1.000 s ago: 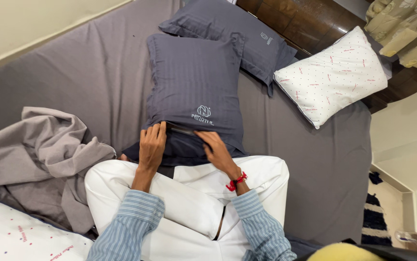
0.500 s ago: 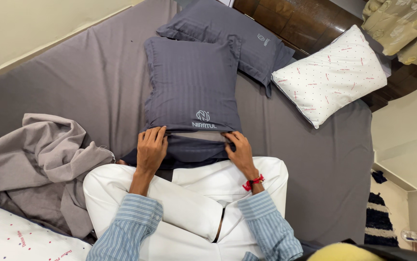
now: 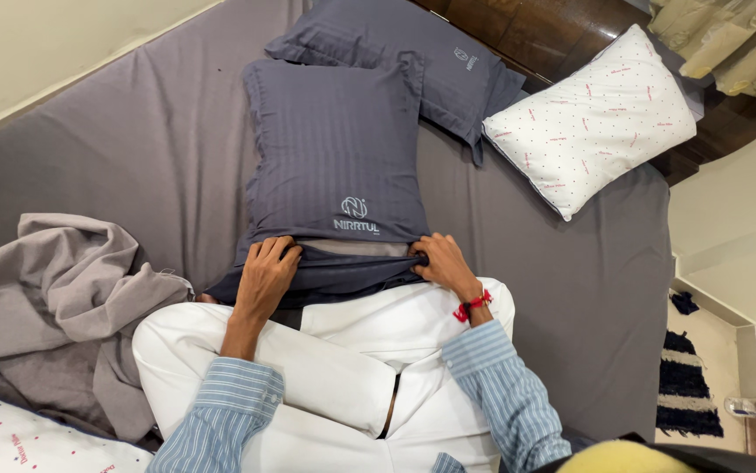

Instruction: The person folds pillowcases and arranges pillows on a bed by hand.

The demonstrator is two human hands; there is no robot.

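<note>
Head view: a person in white trousers and a striped blue shirt sits cross-legged on a bed, looking down at both hands.
Dark grey pillow (image 3: 336, 149): lies flat on the grey bedsheet (image 3: 115, 149) directly ahead of the knees, its open end toward the person; a paler strip of the inner pillow shows in the opening.
Left hand (image 3: 264, 276): fingers curled and pinched onto the left part of the cover's open hem, bunching the cloth.
Right hand (image 3: 444, 263): fingers closed on the right corner of the same hem; a red thread band sits at the wrist.
Handling: judged soft, light and yielding — the cover is thin woven cloth that creases and slides over the filling, so it will sag wherever unsupported. Nothing fragile.
Where to hold: the hem at the open end, one hand toward each corner, gives the firmest purchase — the stitched edge resists stretching.
Second dark pillow (image 3: 413, 61): beyond the first, partly beneath it.
White dotted pillow (image 3: 593, 118): uncovered, well apart at upper right.
Crumpled grey sheet (image 3: 54, 298): heaped just beside the left knee.
</note>
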